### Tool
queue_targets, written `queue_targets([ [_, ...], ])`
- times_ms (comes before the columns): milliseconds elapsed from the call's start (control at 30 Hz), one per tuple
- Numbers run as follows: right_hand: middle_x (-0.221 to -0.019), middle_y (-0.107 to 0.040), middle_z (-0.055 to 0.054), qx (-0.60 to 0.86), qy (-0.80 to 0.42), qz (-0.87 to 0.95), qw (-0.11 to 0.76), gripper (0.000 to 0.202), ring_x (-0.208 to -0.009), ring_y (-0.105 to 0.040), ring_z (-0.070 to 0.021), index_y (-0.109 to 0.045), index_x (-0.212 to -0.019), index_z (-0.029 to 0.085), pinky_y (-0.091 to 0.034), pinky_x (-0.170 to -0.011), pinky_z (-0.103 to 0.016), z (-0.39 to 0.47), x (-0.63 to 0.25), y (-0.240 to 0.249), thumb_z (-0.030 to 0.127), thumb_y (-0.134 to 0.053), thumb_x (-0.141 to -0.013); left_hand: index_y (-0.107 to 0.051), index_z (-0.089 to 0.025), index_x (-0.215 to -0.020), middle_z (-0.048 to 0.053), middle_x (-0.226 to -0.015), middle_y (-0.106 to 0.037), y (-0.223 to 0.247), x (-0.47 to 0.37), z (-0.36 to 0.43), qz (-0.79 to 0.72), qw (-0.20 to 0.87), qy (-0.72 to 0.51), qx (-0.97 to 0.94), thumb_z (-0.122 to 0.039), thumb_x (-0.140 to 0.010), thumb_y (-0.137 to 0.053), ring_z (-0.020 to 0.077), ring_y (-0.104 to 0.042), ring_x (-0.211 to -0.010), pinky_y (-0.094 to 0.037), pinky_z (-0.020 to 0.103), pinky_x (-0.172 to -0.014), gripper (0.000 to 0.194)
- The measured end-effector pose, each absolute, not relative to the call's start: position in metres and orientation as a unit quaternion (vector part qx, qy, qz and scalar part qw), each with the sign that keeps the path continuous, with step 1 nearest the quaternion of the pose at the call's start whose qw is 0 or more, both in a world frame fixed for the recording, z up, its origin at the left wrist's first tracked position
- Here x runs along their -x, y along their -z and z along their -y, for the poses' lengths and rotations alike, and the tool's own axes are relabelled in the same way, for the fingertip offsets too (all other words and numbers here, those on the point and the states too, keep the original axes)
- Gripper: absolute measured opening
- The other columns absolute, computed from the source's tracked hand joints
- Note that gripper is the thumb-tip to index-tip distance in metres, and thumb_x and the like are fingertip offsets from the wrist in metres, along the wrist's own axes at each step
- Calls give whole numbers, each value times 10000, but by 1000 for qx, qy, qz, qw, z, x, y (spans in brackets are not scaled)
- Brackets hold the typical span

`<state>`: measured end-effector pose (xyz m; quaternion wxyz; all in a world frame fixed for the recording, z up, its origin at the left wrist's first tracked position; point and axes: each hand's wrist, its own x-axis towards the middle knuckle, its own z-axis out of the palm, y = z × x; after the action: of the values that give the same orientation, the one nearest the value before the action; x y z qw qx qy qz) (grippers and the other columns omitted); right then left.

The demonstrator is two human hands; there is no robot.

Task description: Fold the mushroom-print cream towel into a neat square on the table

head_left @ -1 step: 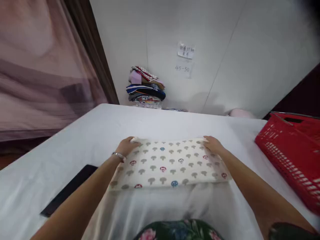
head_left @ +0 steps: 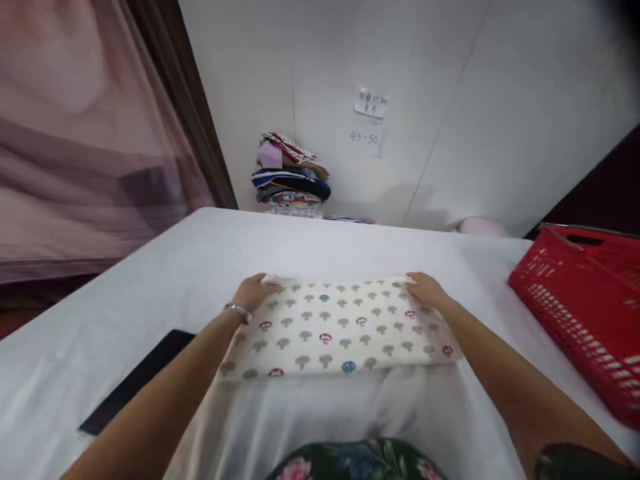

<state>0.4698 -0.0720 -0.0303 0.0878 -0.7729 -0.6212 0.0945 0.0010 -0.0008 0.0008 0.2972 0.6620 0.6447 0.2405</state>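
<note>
Holding a mushroom-print cloth (head_left: pixel 330 327) by its 2 far corners, with the left hand (head_left: pixel 254 293) at the far left and the right hand (head_left: pixel 424 289) at the far right. Lies flat on the white table (head_left: pixel 360 250), between the 2 hands and back from them toward the body, stretched lengthwise from left to right. Touches both hands, neither clearly nearer than the other.

Reaches forward with 2 bare arms spread wide, slanting inward toward the far corners. Nearly closed at both hands, with fingers curled over the cloth's edge; cannot tell how tightly pinched. Shows pale fabric (head_left: pixel 325 410) beyond the near edge; cannot tell whether part of the same piece.

Wears a bracelet (head_left: pixel 239 311) on the left wrist. Has a dark flat object (head_left: pixel 137 383) beside the left arm and a red basket (head_left: pixel 575 313) out past the right.
</note>
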Motion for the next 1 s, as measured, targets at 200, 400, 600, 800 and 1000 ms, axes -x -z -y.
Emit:
queue_targets([
  [200, -983, -650, -76, 764, -95, 629, 102, 269, -906, -573, -220, -663, -901, 174, -404, -745, -265, 90, -462, 8, 198, -499, -689, -663, -172, -789, -3, -643, -635, -16, 4, 19, -593, 348, -288, -666, -494, -620, -624, 178, -585, -657, -423, 223, -554, 366],
  [400, -800, -650, -9, 715, -185, 643, 204, 224, -760, -575, -184, -630, -863, 206, -419, -685, -268, 155, -459, -17, 259, -461, -726, -684, -199, -868, 19, -822, -672, -58, 21, 67, -512, 441, -291, -677, -465, -587, -694, 200, -589, -788, -457, 239, -681, 387],
  [600, -756, -618, -5, 682, -333, 605, 239, 155, -761, -544, -186, -622, -757, 195, -416, -713, -280, 238, -450, -40, 290, -509, -710, -701, -249, -840, 20, -725, -642, -75, 46, 119, -465, 533, -199, -678, -430, -638, -664, 146, -534, -607, -412, 217, -538, 274],
  [800, -644, -540, 7, 672, -466, 539, 201, 106, -664, -466, -162, -610, -680, 203, -371, -626, -266, 299, -450, -53, 281, -551, -639, -686, -286, -703, 22, -674, -640, -71, 71, 151, -420, 609, -197, -643, -367, -572, -686, 159, -528, -567, -397, 238, -500, 154],
  [1000, -597, -478, 19, 647, -568, 470, 196, 111, -601, -396, -128, -601, -653, 190, -307, -553, -243, 322, -455, -49, 260, -550, -585, -672, -260, -677, 32, -685, -655, -67, 81, 173, -404, 650, -145, -627, -312, -566, -705, 166, -546, -593, -422, 249, -543, 127],
])
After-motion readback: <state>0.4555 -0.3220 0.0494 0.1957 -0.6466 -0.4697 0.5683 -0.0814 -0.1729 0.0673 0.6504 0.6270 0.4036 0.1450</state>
